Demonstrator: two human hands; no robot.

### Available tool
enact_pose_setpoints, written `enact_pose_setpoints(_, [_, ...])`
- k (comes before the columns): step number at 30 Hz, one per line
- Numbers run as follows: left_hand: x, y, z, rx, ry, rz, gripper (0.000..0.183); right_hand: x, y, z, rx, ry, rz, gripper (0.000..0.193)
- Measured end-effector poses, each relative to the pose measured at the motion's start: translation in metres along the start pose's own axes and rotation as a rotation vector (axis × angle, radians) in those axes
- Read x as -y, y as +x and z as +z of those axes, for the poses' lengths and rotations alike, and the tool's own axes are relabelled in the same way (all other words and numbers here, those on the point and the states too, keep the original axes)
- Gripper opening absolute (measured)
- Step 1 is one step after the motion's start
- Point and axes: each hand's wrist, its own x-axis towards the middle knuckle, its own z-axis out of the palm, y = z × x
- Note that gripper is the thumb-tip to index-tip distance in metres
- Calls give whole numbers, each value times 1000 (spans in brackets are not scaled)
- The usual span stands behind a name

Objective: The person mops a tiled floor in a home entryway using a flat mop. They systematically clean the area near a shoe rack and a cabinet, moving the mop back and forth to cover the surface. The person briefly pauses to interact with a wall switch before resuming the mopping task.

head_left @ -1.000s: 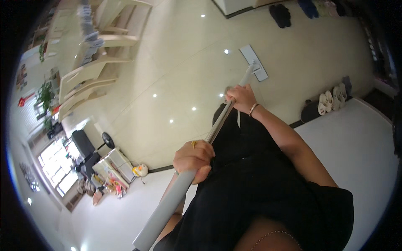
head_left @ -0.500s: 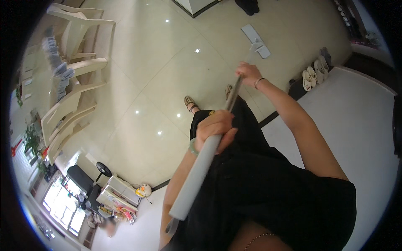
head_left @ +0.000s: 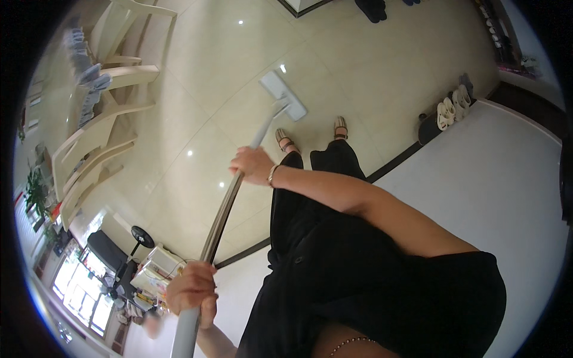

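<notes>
A flat mop (head_left: 222, 221) slants across my front, its metal pole running down to a thick pale grey handle. My left hand (head_left: 192, 292) is wrapped round the pole near the top of that grey part, low in the picture. Farther down the pole, my right hand (head_left: 252, 165) grips it with closed fingers, a bracelet on its wrist. The mop's rectangular white head (head_left: 283, 95) lies flat on the glossy tiled floor (head_left: 197, 119), just ahead of my feet.
Cream chairs (head_left: 101, 131) line the left side. A black fan (head_left: 142, 237) stands near a white cabinet (head_left: 158, 268) at the lower left. Pale shoes (head_left: 444, 113) sit by the wall at right. At the top is a white corner block (head_left: 301, 5).
The mop head has swept left across the floor. Both hands have moved left with the pole, the left one also lower and the right one nearer to me.
</notes>
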Motion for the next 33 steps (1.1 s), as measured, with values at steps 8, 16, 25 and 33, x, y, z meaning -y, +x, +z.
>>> enact_pose_setpoints(8, [-5,-3,11,-137,21,77,29,25,14,-12,253,52,-74,12])
enact_pose_setpoints(16, [8,36,110,-33,-212,215,32,-58,-67,-109,105,-93,14,7])
enact_pose_setpoints(25, [85,108,249,186,-304,437,20,-238,-128,-210,-380,-334,47,18])
enact_pose_setpoints(33, [124,137,225,341,-265,423,20,-270,-92,-218,-451,-257,181,13])
